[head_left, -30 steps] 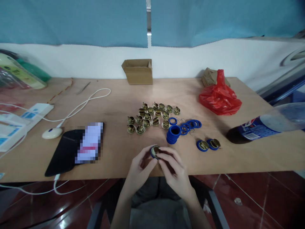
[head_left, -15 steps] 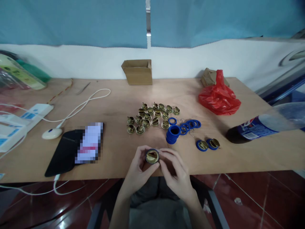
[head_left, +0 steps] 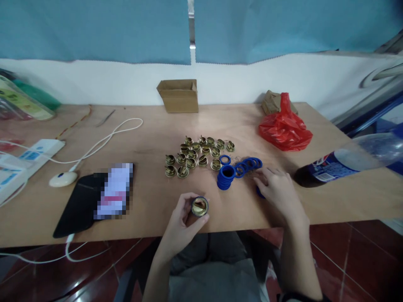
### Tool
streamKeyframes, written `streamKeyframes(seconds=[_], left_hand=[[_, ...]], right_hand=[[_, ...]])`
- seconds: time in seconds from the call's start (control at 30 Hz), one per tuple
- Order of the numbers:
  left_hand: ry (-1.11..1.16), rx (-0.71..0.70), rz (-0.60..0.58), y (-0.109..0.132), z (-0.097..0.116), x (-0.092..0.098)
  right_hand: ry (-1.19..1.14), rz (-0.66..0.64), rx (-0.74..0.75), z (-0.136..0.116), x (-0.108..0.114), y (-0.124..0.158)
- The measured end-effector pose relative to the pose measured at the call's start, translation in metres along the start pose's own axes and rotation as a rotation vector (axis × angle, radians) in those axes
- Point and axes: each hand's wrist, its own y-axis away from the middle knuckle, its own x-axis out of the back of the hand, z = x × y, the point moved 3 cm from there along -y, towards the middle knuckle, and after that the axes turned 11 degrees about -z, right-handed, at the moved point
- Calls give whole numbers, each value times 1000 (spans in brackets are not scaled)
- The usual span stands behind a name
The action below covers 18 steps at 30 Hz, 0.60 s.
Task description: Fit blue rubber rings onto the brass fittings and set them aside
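My left hand [head_left: 182, 220] holds a round brass cap with a blue ring around it [head_left: 200, 206] just above the table's front edge. My right hand [head_left: 276, 191] lies on the table to the right, fingers spread, covering the assembled blue-ringed pieces there; whether it grips one cannot be told. A stack of blue rings [head_left: 225, 177] and loose blue rings [head_left: 248, 163] lie between the hands. Behind them sits a cluster of several brass caps [head_left: 197, 155].
A wooden table [head_left: 151, 201] carries a phone on a black pouch [head_left: 94, 197], a white cable and puck [head_left: 58, 179], a power strip [head_left: 28, 155], a cardboard box [head_left: 179, 95], a red plastic bag [head_left: 285, 128] and a lying cola bottle [head_left: 343, 161].
My right hand has let go of the cap and moved right onto the blue-ringed pieces. My left hand keeps the cap, now turned face up.
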Motion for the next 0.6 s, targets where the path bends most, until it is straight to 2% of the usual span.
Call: streamKeyframes(seconds=[0.1,0.4,0.6], left_hand=[[6,5,3,0,1,0],[1,2,-13,0,2,0],[1,14,-33,0,1,0]], right_hand=[[17,-119,53,2,-4,-8],[14,-125,-9,-3,-21,-22],[91,-188,-129,-12,-22,-28]])
